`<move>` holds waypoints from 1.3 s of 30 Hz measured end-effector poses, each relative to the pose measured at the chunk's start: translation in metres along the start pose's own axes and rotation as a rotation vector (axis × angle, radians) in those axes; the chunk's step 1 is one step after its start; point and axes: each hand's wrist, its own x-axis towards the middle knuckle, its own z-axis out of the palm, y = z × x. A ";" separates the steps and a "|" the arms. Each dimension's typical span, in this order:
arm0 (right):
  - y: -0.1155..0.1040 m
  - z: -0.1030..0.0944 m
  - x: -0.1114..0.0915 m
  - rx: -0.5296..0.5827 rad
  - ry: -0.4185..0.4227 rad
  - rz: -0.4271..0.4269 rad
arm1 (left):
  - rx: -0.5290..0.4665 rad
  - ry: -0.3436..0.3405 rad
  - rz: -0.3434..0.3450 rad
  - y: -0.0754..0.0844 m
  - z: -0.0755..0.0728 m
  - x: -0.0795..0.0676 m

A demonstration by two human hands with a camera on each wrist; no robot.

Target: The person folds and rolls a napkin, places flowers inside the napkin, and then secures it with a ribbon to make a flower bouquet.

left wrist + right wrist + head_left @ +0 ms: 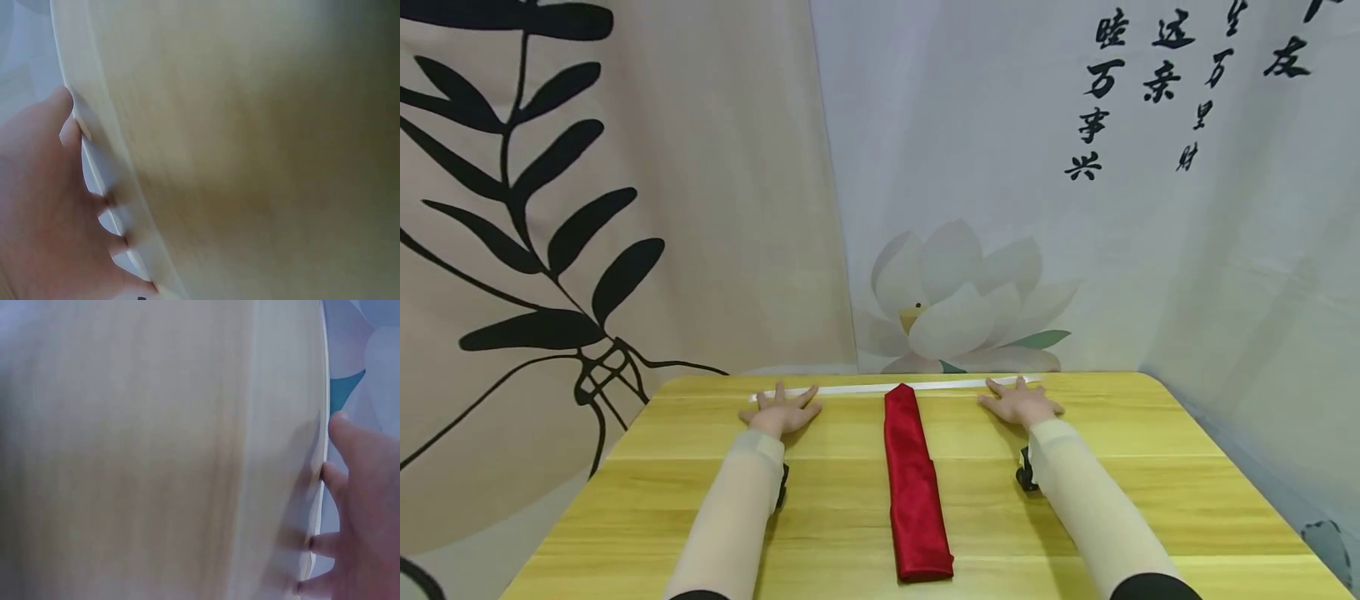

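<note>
A narrow white strip [865, 388] stretches across the far side of the wooden table. At its left end my left hand [781, 414] has its fingers spread, the fingertips on or right beside the strip. My right hand [1019, 403] is spread the same way at the other end. Between the two arms lies a long folded red cloth [917, 492] with a satin sheen, its far tip reaching the strip; neither hand touches it. In the left wrist view the left hand [53, 206] meets the tabletop with its fingertips, and the right wrist view shows the right hand [369, 512] likewise.
The table [835, 517] has light wood planks and rounded far corners. Right behind it hangs a printed fabric backdrop [737, 208] with dark leaves, a pale flower and brush-written characters. A small black device [1027, 473] sits at the right wrist.
</note>
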 end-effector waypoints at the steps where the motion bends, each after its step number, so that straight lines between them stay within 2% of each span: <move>1: 0.000 0.000 0.000 -0.002 -0.002 -0.003 | -0.004 -0.002 0.001 -0.001 0.001 0.000; 11: 0.002 -0.002 -0.007 0.015 -0.020 -0.015 | -0.009 -0.016 0.020 -0.003 0.002 -0.006; 16: 0.007 -0.003 -0.011 0.003 0.001 -0.078 | 0.050 -0.020 0.026 -0.002 -0.001 -0.013; 20: 0.013 -0.003 -0.010 -0.001 0.078 -0.124 | 0.130 0.035 0.042 -0.007 0.000 -0.012; 23: 0.018 -0.003 -0.006 0.014 0.155 -0.124 | 0.143 0.097 0.060 -0.013 -0.001 -0.010; 28: 0.029 0.000 0.000 0.068 0.268 -0.078 | 0.059 0.214 0.070 -0.023 -0.001 -0.006; 32: 0.040 0.001 -0.001 0.170 0.339 -0.011 | -0.004 0.307 0.049 -0.031 -0.001 -0.007; 36: 0.049 0.000 -0.004 0.280 0.361 0.041 | -0.093 0.349 -0.002 -0.038 -0.003 -0.013; 39: 0.052 0.000 -0.006 0.335 0.369 0.036 | -0.154 0.351 -0.033 -0.042 -0.006 -0.017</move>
